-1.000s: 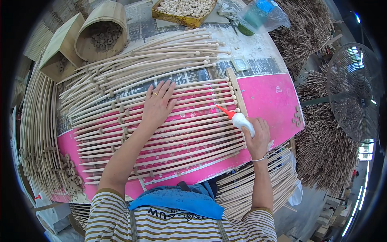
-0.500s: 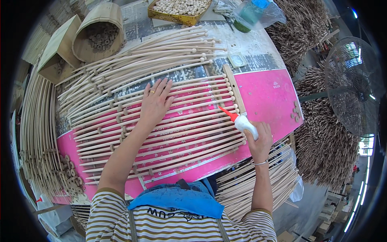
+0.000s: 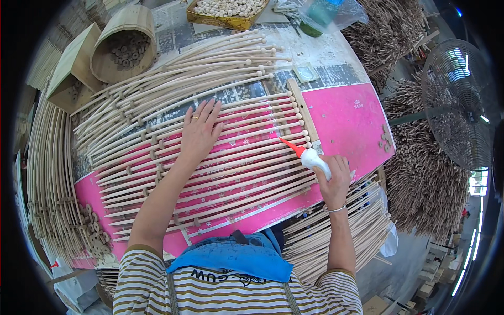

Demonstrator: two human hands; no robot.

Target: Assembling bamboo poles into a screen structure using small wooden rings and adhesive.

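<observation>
A row of thin wooden sticks (image 3: 247,181) lies side by side across a pink sheet (image 3: 341,118). Round wooden beads (image 3: 298,116) cap their right ends, against or close to a wooden strip (image 3: 300,107). Brown wooden rings (image 3: 153,155) sit on the sticks toward the left. My left hand (image 3: 201,130) rests flat on the upper sticks, fingers stretched out. In my right hand (image 3: 336,181) is a white glue bottle (image 3: 314,161) with a red nozzle, the fingers wrapped round it. The nozzle tip points left, just over the sticks near their beaded ends.
More beaded sticks (image 3: 184,71) lie beyond the row. A wooden bucket (image 3: 123,44) and a wooden box (image 3: 73,73) hold rings; a yellow tray (image 3: 226,18) holds beads. Loose rings (image 3: 94,231) lie at left. Bundled sticks (image 3: 336,226) lie below the table's right edge, near a fan (image 3: 457,107).
My right hand and the glue bottle have shifted slightly left, the nozzle tip a little farther along the sticks. The whole view has tilted slightly. My left hand stays flat on the sticks.
</observation>
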